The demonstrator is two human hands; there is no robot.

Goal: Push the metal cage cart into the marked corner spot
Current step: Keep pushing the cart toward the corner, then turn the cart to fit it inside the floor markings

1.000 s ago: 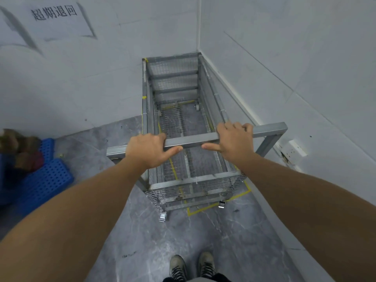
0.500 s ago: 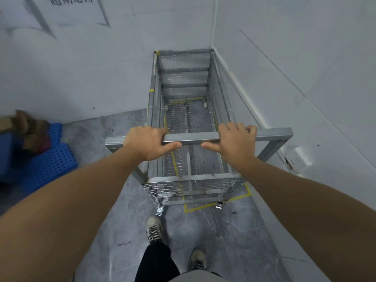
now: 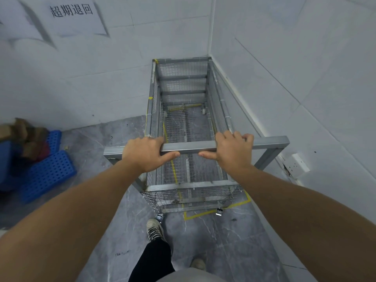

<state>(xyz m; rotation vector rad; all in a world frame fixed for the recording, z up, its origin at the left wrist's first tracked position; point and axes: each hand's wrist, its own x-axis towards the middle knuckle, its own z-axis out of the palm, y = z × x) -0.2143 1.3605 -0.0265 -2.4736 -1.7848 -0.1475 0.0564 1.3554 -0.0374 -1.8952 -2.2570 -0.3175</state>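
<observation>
The metal cage cart is an empty wire-mesh box on small castors, its far end against the corner where the two white walls meet. Its flat steel handle bar runs across in front of me. My left hand and my right hand both grip that bar, thumbs underneath. Yellow tape marking the spot shows on the grey floor under and just behind the cart's near end; the near right castor sits on the tape line and the near left castor lies outside it.
Blue perforated plastic crates with brown cardboard pieces lie at the left by the wall. A wall socket sticks out low on the right wall beside the handle. My left foot is just behind the cart.
The cart has rolled deeper into the corner, and my left foot has stepped forward behind it. Both hands kept the same grip on the handle bar.
</observation>
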